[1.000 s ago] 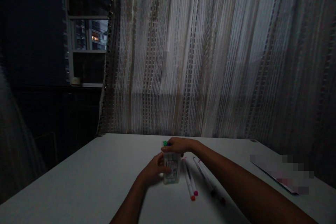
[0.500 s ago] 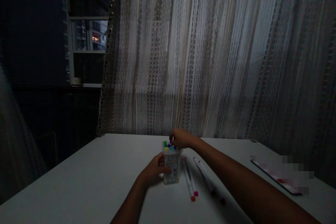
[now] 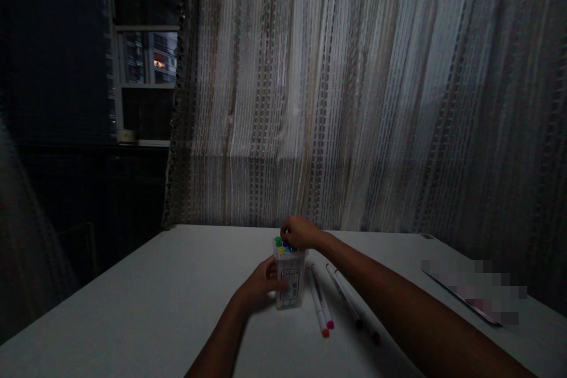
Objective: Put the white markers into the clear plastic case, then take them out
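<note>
Clear marker case (image 3: 291, 276), upright on white table (image 3: 133, 295).
Sits clasped by left hand (image 3: 259, 283); shows coloured caps (image 3: 281, 250) at top, beneath right hand (image 3: 301, 233) with fingers curled narrow, cannot tell if holding anything. Has four loose pens (image 3: 319, 310) lying just beside.

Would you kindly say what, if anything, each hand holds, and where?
The left hand grips the clear rectangular plastic marker box by its left side; for the right hand, I cannot tell.

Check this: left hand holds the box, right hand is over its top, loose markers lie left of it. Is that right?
Not quite: in the head view, the loose markers lie to the right of the box. The rest stands.
</note>
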Demonstrator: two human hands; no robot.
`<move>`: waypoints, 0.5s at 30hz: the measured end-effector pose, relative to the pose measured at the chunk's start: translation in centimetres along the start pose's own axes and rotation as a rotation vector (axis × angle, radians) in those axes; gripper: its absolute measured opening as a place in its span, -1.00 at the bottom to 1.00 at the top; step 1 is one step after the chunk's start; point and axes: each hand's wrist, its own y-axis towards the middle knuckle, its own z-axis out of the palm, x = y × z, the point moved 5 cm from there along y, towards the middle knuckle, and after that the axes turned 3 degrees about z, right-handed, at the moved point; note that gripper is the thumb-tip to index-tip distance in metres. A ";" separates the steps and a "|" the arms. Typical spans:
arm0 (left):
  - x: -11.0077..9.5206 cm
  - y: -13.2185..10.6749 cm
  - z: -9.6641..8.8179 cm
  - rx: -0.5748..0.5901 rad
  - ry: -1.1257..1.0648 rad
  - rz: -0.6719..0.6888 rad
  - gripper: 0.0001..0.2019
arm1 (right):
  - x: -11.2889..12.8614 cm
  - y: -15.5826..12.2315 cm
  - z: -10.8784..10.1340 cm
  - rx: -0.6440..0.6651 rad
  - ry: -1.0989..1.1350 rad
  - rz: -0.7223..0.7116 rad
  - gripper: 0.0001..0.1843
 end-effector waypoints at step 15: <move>0.2 -0.1 -0.4 0.017 -0.018 0.013 -0.45 | -1.4 -1.1 -2.0 0.065 0.037 -0.060 -0.76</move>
